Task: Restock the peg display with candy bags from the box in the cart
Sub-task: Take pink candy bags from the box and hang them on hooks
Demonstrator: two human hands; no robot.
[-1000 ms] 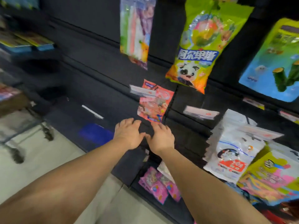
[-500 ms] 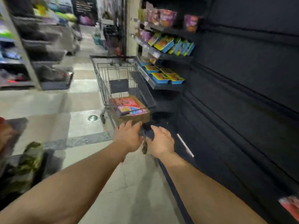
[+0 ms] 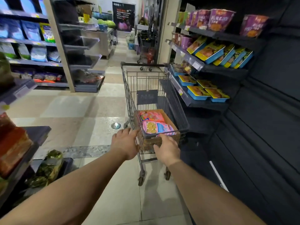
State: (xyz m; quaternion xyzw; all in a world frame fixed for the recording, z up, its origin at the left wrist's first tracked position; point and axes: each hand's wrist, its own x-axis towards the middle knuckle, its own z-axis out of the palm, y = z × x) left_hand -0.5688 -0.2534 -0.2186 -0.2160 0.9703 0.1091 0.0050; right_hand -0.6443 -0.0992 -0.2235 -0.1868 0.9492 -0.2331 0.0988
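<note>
Wire cart (image 3: 146,88) beside stocked shelves (image 3: 211,62)

The view, turned from the peg wall a second ago, now faces down the aisle, with the wire cart (image 3: 155,101) filling the centre and nearer than before. The left hand (image 3: 125,143) and right hand (image 3: 167,147), fingers extended and previously together, are now apart, reaching the cart's near end beside the cardboard box (image 3: 155,140) of candy bags (image 3: 154,124).
</note>
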